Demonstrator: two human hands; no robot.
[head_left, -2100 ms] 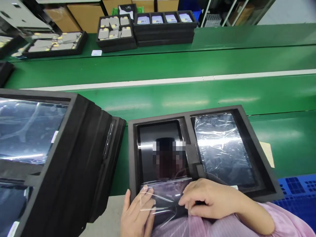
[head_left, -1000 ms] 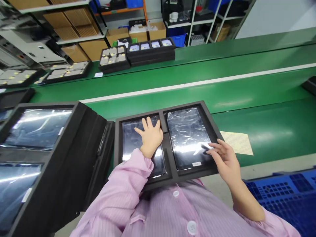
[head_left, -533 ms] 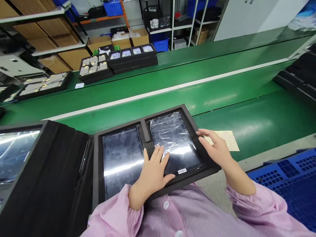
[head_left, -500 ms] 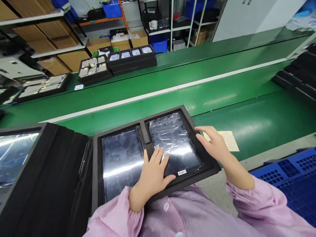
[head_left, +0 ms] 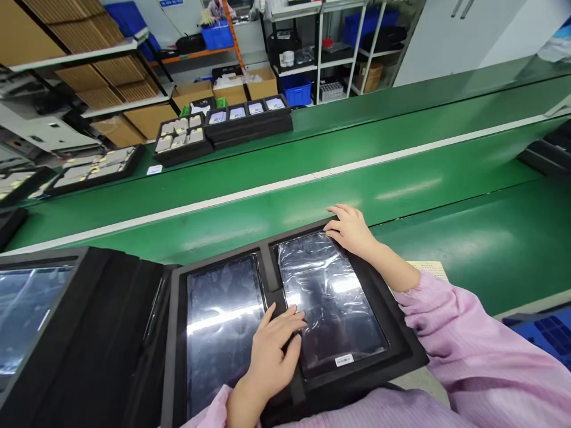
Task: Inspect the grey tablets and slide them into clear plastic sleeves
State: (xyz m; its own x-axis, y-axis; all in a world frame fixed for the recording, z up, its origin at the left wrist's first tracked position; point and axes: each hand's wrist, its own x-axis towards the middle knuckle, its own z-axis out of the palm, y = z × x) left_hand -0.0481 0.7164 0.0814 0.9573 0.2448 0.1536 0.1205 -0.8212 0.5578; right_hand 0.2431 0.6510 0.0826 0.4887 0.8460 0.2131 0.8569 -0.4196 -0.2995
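Observation:
A black foam tray [head_left: 268, 267] lies in front of me with two dark, glossy flat screen panels in its two recesses. The right screen panel [head_left: 332, 297] has wrinkled clear film over it and a small white label near its lower edge. The left screen panel [head_left: 223, 333] reflects a bright strip of light. My left hand [head_left: 274, 351] is open, its fingertips over the divider and the near-left edge of the right panel. At that panel's far right corner is my right hand [head_left: 351, 230], fingers apart, touching the corner and the tray's far rim.
To the left stand stacked black foam trays [head_left: 89, 333], the top one holding another panel. Green workbench [head_left: 482, 244] surface spans the front; a yellowish label sheet [head_left: 430, 268] lies partly behind my right arm. Foam trays of small parts [head_left: 181, 138] line the back ledge.
My right hand has moved from beside the tray's right edge to the panel's far right corner. My left hand has shifted slightly toward the panel's left edge. The camera view has shifted.

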